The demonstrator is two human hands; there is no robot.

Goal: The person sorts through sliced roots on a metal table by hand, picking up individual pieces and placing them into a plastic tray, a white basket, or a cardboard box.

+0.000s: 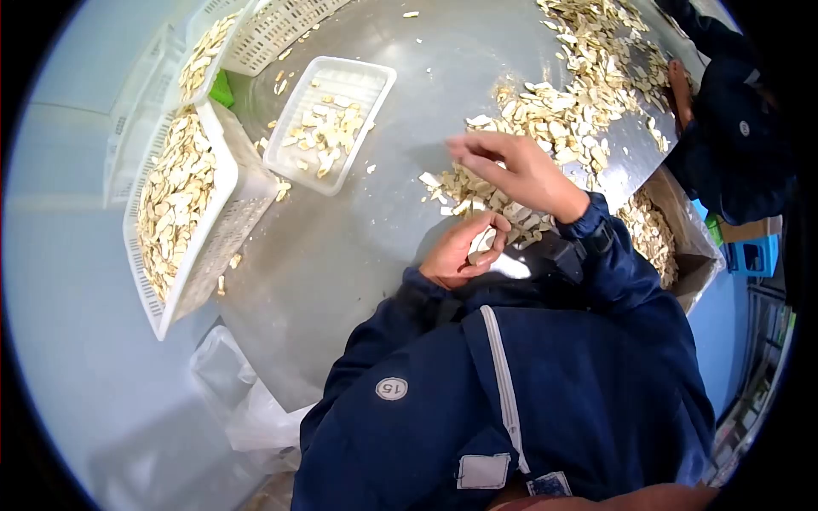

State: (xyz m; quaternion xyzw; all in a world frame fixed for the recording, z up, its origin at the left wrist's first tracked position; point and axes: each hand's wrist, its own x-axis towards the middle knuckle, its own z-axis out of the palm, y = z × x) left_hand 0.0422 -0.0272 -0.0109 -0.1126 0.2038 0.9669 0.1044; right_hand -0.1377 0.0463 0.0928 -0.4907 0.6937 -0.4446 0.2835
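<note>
My left hand [456, 255] is curled round pale dried slices [482, 244], close to the table edge in front of my jacket. Above and to the right of it, my right hand [524, 170] hovers with fingers stretched out to the left, slightly blurred, and I see nothing in it. Beneath and beside both hands lies a loose pile of cream-coloured slices [545, 119], running to the far right of the metal table [400, 170]. A white shallow tray [277, 157] with some slices in it sits beyond my hands to the left.
On the left, a white perforated basket [217, 230] is full of slices, with more baskets [273, 38] behind it. A lined box [694, 264] of slices stands at the right. Another person's dark sleeve [724, 128] and hand [680, 89] are at the far right.
</note>
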